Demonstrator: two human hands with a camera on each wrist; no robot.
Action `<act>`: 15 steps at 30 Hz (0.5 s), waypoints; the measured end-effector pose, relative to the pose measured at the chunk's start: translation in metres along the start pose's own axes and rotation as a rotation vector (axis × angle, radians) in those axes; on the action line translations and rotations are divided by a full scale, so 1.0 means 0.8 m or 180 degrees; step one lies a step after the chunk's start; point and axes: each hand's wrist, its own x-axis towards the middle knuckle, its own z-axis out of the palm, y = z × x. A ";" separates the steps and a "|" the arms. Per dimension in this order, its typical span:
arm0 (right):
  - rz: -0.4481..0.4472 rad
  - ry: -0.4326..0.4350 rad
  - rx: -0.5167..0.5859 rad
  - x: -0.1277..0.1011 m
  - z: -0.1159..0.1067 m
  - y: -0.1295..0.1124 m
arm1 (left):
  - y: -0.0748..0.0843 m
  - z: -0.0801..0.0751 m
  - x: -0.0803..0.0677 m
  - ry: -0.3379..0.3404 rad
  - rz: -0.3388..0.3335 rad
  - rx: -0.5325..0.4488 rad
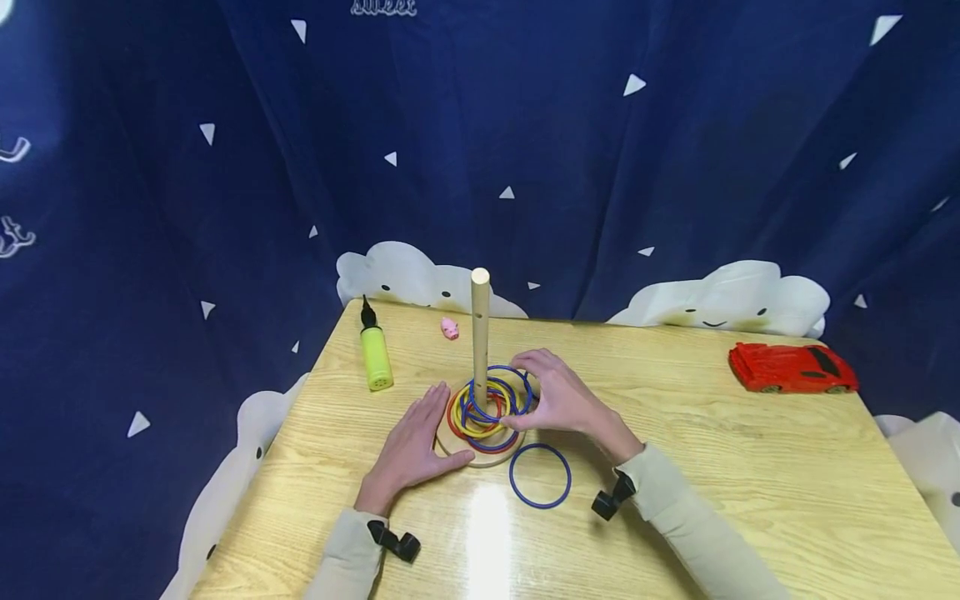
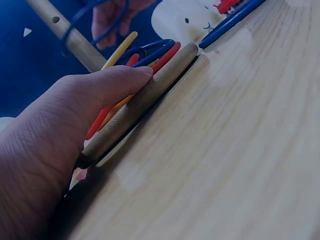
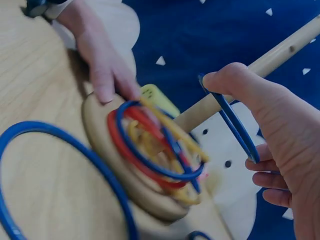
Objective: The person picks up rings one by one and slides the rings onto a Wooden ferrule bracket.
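Observation:
A pale wooden post rises from a round wooden base. Red, yellow and blue rings lie in a loose pile around its foot. My left hand rests along the base's left side, fingers fairly straight, thumb lying on the front rim. With thumb and fingers, my right hand pinches a blue ring above the pile, at the post's right. That ring crosses the post in both wrist views; whether it encircles the post I cannot tell. Another blue ring lies flat on the table, front right of the base.
On the wooden table, a yellow-green hand pump lies at the back left. A small pink pig figure is behind the post. A red toy car sits at the far right. Behind hangs a dark blue curtain.

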 end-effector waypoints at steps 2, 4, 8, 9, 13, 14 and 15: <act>0.0000 0.0014 -0.0043 -0.003 0.010 0.005 | 0.000 0.000 0.000 0.0006 0.0011 -0.0001; 0.0011 0.0028 -0.0093 -0.004 0.019 0.009 | -0.001 0.000 0.000 -0.0003 0.0000 0.0011; 0.0044 -0.0001 -0.0084 -0.005 0.032 0.013 | -0.002 -0.001 0.000 0.0026 0.0010 -0.0011; 0.0059 -0.0025 -0.0092 -0.005 0.035 0.013 | -0.002 -0.001 0.000 0.0024 0.0008 -0.0012; 0.0130 -0.0109 -0.0137 -0.009 0.044 0.016 | -0.001 -0.001 0.000 0.0002 0.0005 -0.0012; 0.0138 -0.0107 -0.0128 -0.010 0.045 0.016 | -0.001 0.000 0.000 -0.0009 -0.0002 -0.0002; 0.0141 -0.0096 -0.0101 -0.011 0.046 0.016 | -0.001 0.000 0.000 -0.0012 -0.0002 0.0001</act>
